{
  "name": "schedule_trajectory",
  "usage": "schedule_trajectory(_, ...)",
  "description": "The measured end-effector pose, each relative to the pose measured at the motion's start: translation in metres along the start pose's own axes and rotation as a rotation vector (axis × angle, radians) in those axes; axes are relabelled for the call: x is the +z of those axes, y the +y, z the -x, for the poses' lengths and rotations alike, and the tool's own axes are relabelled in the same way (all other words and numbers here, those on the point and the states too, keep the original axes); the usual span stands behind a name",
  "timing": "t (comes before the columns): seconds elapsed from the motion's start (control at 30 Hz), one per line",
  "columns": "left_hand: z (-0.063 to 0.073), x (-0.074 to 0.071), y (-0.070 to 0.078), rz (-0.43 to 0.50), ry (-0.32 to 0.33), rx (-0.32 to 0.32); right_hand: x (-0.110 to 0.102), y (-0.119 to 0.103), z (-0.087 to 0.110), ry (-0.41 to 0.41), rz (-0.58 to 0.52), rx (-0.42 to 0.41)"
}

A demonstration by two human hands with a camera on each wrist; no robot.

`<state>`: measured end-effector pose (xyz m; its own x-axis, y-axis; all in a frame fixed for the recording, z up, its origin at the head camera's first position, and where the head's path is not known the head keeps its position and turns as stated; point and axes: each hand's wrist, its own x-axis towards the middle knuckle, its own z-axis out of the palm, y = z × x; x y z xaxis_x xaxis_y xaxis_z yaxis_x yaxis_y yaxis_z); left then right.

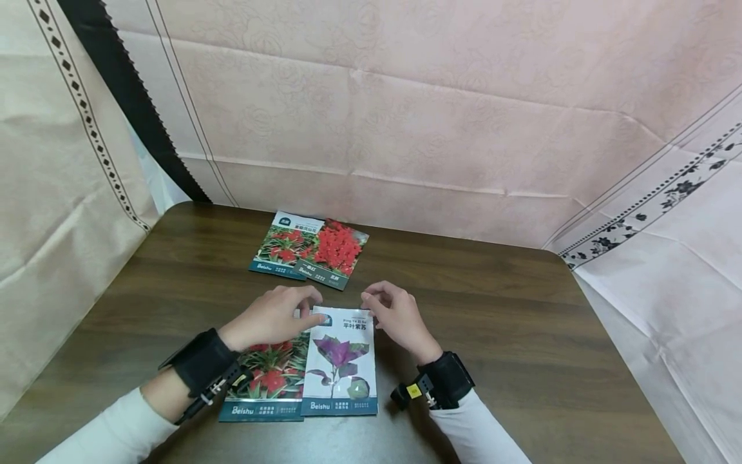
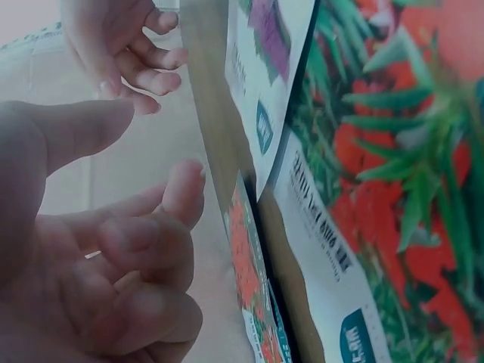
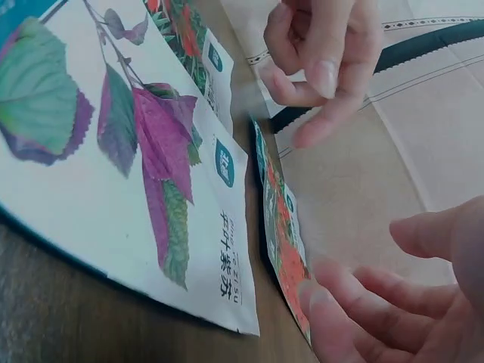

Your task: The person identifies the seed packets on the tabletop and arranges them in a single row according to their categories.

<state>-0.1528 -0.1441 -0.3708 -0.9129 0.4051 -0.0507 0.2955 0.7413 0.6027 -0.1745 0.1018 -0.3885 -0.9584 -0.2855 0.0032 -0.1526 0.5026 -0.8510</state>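
Observation:
A white seed packet with a purple-leaved plant point(image 1: 339, 370) lies at the front of the table, overlapping the right edge of a red-flower seed packet point(image 1: 269, 383). My left hand point(image 1: 272, 316) hovers over the top of the red-flower packet, its fingers bent loosely and its thumb apart from them. Close to the white packet's upper right corner is my right hand point(image 1: 400, 319), fingers relaxed. Neither hand holds anything; in the right wrist view, a gap shows between the right hand point(image 3: 401, 302) and the white packet point(image 3: 204, 280).
Farther back on the brown wooden table point(image 1: 493, 309) lie two more packets: a red-flower one point(image 1: 281, 248) and, partly over it, one with a dense red bloom point(image 1: 336, 251). Pale patterned cloth point(image 1: 406, 129) hangs behind the table. Each wrist wears a black strap with a small device.

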Motion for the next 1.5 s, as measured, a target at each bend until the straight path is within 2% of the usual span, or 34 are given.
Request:
schedule_trajectory(0.2, -0.009, -0.005, -0.009, -0.004, 0.104, 0.02, 0.005, 0.0, -0.008, 0.068, 0.023, -0.011)
schedule_trajectory(0.33, -0.015, -0.009, -0.016, 0.012, 0.147, 0.017, 0.008, -0.001, -0.012, 0.07, -0.006, 0.013)
schedule_trajectory(0.7, -0.033, -0.014, -0.043, 0.074, 0.197, -0.063, 0.018, -0.002, -0.023, 0.048, -0.059, 0.079)
schedule_trajectory(0.93, -0.042, -0.016, -0.053, 0.122, 0.202, -0.139, 0.024, -0.001, -0.031, 0.028, -0.05, 0.079)
schedule_trajectory(1.13, -0.049, -0.018, -0.056, 0.166, 0.199, -0.151, 0.028, 0.004, -0.037, 0.013, -0.032, 0.103)
schedule_trajectory(1.5, -0.057, -0.02, -0.059, 0.185, 0.17, -0.175, 0.032, 0.006, -0.045, 0.007, 0.005, 0.139)
